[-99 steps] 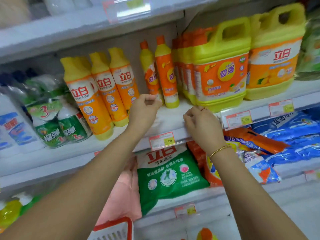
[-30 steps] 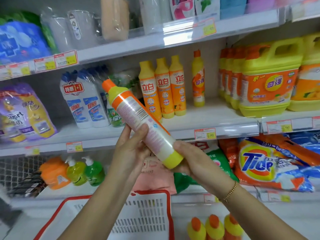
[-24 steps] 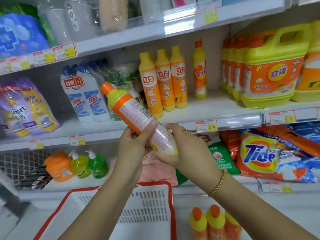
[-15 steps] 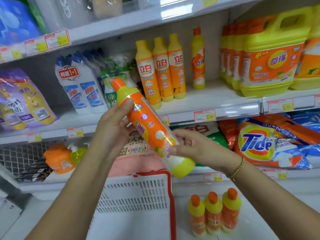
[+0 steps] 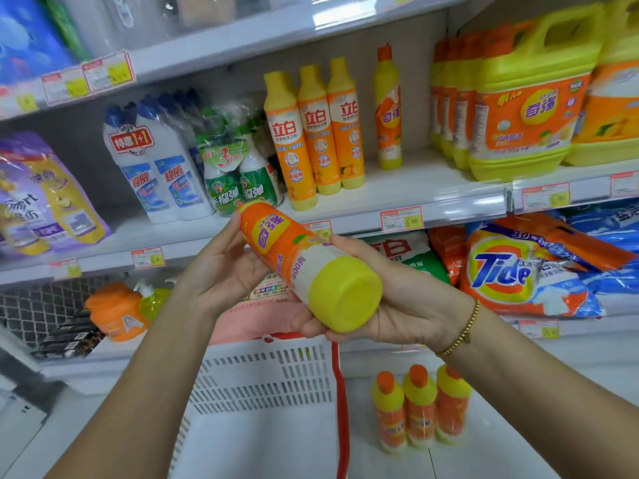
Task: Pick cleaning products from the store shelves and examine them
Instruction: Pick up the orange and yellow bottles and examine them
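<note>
Both hands, left (image 5: 221, 271) and right (image 5: 408, 299), grasp the tilted bottle (image 5: 304, 267), its yellow base toward the camera.

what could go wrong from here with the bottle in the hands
1. The detergent bottle lies tilted, base toward the camera, left hand near its top, right hand round its base. If the grip slackens, it could slide out and drop onto the basket or the three small bottles below.
2. Its cap is hidden from view; if loose, it might leak while tilted.
</note>
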Action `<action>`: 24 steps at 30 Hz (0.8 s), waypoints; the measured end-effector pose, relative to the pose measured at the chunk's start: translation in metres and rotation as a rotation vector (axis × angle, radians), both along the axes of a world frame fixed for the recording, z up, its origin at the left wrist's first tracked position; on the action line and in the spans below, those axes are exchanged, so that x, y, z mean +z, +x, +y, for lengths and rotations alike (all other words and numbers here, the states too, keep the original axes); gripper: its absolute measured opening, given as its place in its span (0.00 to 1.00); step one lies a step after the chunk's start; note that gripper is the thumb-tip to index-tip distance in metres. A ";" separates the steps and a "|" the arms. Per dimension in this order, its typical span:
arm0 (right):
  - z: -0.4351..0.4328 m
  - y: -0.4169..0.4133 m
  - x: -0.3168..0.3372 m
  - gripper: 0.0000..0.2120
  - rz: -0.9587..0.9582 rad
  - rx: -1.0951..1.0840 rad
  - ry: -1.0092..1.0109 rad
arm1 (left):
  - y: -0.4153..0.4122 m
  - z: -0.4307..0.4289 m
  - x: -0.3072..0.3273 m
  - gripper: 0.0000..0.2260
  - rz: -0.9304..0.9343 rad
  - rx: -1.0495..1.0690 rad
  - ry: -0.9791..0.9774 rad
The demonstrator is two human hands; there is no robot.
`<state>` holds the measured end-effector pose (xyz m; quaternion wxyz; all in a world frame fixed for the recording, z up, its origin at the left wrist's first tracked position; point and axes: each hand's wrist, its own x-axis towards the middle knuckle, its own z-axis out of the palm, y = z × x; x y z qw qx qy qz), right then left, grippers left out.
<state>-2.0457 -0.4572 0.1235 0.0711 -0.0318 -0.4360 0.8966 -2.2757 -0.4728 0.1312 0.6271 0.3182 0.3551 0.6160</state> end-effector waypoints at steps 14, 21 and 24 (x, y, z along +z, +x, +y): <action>0.028 0.130 -0.056 0.10 -0.664 -0.429 0.658 | 0.130 -0.025 -0.016 0.26 0.712 -0.025 0.167; 0.029 0.176 -0.075 0.08 -1.140 -0.142 1.323 | 0.204 -0.031 -0.136 0.28 0.920 -0.268 0.047; 0.036 0.188 -0.099 0.06 -1.215 -0.142 1.367 | 0.218 -0.033 -0.184 0.27 1.034 -0.295 0.028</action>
